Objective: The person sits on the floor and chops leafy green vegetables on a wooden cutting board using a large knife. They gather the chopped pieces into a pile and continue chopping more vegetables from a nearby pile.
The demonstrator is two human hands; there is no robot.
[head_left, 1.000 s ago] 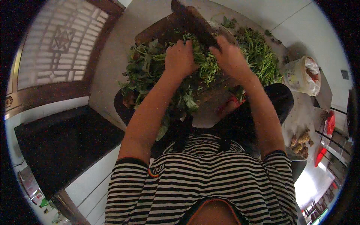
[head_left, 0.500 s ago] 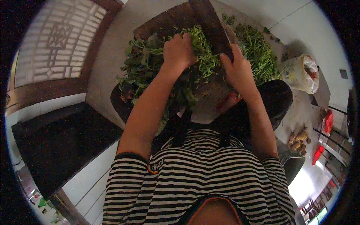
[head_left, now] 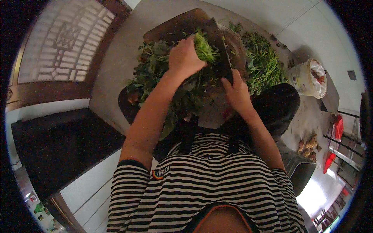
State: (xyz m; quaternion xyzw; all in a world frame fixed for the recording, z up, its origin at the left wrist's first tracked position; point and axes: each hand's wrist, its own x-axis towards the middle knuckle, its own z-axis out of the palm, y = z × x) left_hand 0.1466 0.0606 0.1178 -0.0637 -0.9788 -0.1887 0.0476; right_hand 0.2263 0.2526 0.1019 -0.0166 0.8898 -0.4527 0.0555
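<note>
My left hand (head_left: 185,58) is closed around a clump of bright green chopped greens (head_left: 204,48). To its right, my right hand (head_left: 237,91) grips the near end of a long dark flat piece (head_left: 221,48) with a thin pale edge and green bits stuck along it; whether it is a blade or a board I cannot tell. A brown panel (head_left: 175,29) joins or overlaps it at the far side. Leafy dark green stalks (head_left: 153,64) lie to the left of and below my left hand.
A round tan surface (head_left: 237,48) shows behind the dark piece. Long thin green stems (head_left: 266,62) are heaped on the floor at right. Beyond stands a white bucket (head_left: 309,79) with a plastic liner. Brown knobbly roots (head_left: 309,146) lie lower right; a black-topped ledge (head_left: 66,143) is at left.
The dark piece and my right hand have shifted toward me and slightly left. My left hand has gathered the chopped greens into a tighter clump.
</note>
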